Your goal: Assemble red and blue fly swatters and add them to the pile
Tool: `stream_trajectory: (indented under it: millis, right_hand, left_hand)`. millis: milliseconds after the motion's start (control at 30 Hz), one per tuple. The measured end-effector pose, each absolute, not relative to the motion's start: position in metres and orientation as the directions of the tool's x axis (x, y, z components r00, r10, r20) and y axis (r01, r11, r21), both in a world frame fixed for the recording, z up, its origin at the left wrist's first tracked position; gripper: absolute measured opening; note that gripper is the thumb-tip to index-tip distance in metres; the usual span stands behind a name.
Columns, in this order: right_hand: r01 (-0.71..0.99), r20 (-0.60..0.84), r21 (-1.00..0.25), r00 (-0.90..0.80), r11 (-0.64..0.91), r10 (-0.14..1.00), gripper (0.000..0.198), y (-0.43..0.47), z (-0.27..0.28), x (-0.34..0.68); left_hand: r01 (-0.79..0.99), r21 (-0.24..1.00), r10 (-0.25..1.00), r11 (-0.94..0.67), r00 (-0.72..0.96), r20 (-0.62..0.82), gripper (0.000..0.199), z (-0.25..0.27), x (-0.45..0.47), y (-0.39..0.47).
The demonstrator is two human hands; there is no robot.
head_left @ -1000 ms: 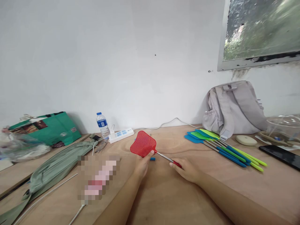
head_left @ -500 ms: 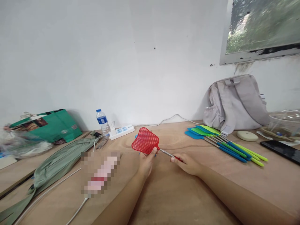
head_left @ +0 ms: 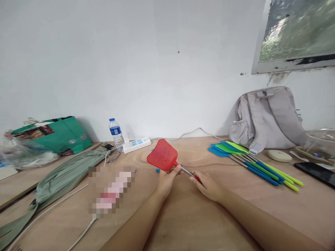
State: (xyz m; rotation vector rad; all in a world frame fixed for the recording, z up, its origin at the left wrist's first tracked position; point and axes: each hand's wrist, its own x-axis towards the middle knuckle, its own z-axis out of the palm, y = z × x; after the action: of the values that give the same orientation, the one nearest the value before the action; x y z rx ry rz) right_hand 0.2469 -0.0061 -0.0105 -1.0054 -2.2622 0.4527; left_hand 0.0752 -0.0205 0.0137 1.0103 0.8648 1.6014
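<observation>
A red fly swatter [head_left: 162, 156] with a perforated head and a metal shaft is held above the wooden table, its head pointing up and left. My left hand [head_left: 167, 179] grips it at the neck, just below the head, with the thumb on top. Around the red handle my right hand [head_left: 206, 186] is closed, at the lower end of the metal shaft. Small blue bits show behind the swatter head; what they belong to is hidden. To the right lies a fanned pile of blue and green fly swatters [head_left: 251, 164], handles toward me.
A grey backpack [head_left: 267, 118] leans on the wall behind a round cream case [head_left: 279, 156] and a black phone [head_left: 316, 174]. Leftward stand a water bottle [head_left: 115, 131], a power strip [head_left: 136, 145], a green bag [head_left: 65, 136], a grey-green strap bag [head_left: 68, 174] and a blurred-out pink object [head_left: 112, 191].
My left hand has slid from the edge of the swatter head down onto the neck and shaft, closer to my right hand. The view has shifted slightly.
</observation>
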Motion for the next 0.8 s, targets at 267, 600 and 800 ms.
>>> stream_trajectory:
  millis: [267,600,800]
  right_hand:
    - [0.636,0.367,-0.466,-0.494,0.616,0.788,0.026,-0.012,-0.002,0.245]
    - [0.240,0.238,-0.869,-0.564,0.433,0.791,0.037,-0.017,0.007,0.233]
    - [0.074,-0.074,-0.997,-0.654,-0.034,0.753,0.039,-0.006,-0.001,0.236]
  left_hand:
    - [-0.395,0.905,0.983,-0.157,-0.149,0.106,0.024,0.011,0.075,-0.018]
    - [-0.326,0.922,0.971,-0.209,-0.184,0.155,0.025,0.011,0.073,-0.013]
    - [-0.281,0.935,0.964,-0.215,-0.215,0.156,0.027,0.011,0.072,-0.012]
